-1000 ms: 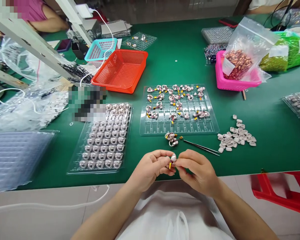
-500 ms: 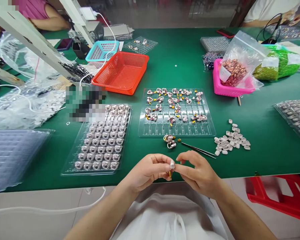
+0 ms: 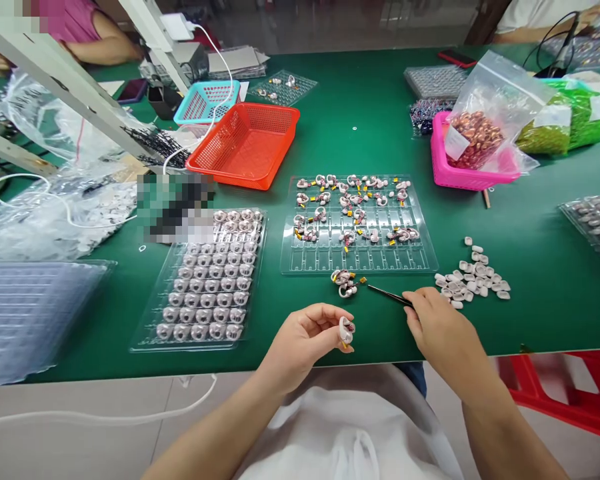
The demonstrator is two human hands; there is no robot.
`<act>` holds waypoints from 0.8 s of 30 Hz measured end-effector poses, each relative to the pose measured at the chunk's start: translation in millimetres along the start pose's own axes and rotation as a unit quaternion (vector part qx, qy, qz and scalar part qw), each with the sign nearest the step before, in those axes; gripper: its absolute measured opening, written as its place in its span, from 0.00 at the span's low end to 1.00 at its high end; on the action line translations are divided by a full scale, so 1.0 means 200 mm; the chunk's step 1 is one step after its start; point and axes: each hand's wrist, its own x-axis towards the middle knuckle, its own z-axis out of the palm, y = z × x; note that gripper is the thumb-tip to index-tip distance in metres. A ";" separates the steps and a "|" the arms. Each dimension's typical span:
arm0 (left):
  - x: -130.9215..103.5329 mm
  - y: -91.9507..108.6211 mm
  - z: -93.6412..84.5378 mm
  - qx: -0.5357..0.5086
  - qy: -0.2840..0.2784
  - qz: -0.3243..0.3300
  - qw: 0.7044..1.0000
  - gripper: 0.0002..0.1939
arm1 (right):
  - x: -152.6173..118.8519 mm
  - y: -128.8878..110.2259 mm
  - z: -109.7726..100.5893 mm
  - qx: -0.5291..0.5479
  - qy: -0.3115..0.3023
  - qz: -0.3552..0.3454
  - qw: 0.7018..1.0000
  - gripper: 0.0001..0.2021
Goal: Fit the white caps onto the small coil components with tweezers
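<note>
Between the thumb and fingers of my left hand [image 3: 313, 340] is a small white earphone part [image 3: 347, 330] with a yellow tab at its lower end. My right hand [image 3: 443, 330] pinches the black tweezers [image 3: 390, 294], whose tips point left toward a small cluster of wired parts [image 3: 344, 283] on the green table. Just right of that hand lies a pile of small white caps [image 3: 475, 277]. Behind the cluster, a clear tray [image 3: 360, 257] holds many wired white parts with yellow tabs.
To the left stands a tray of grey-white shells [image 3: 205, 283], with stacked clear trays [image 3: 35, 313] beyond. Red [image 3: 245, 150] and pink baskets [image 3: 473, 179] sit farther back. A red stool [image 3: 535, 387] is below the right edge. Other people's arms show at the back.
My right hand has left the white part, moved right and taken hold of the tweezers. My left hand still holds the part, now turned with its open side showing.
</note>
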 end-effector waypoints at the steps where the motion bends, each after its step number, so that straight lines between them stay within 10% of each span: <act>1: 0.00 0.00 0.01 0.008 0.009 0.007 1.000 0.09 | 0.00 0.00 0.01 -0.008 -0.002 -0.008 1.000 0.11; 9: -0.03 0.01 0.03 0.078 0.095 0.066 0.990 0.07 | -0.02 -0.06 -0.08 0.199 0.028 0.101 0.974 0.10; 17: -0.04 0.01 0.05 0.146 0.122 0.110 0.975 0.05 | -0.06 -0.25 -0.16 0.678 0.139 0.118 0.712 0.14; 24: -0.03 0.01 0.06 0.158 0.126 0.116 0.972 0.04 | -0.06 -0.30 -0.11 0.683 0.134 0.073 0.714 0.17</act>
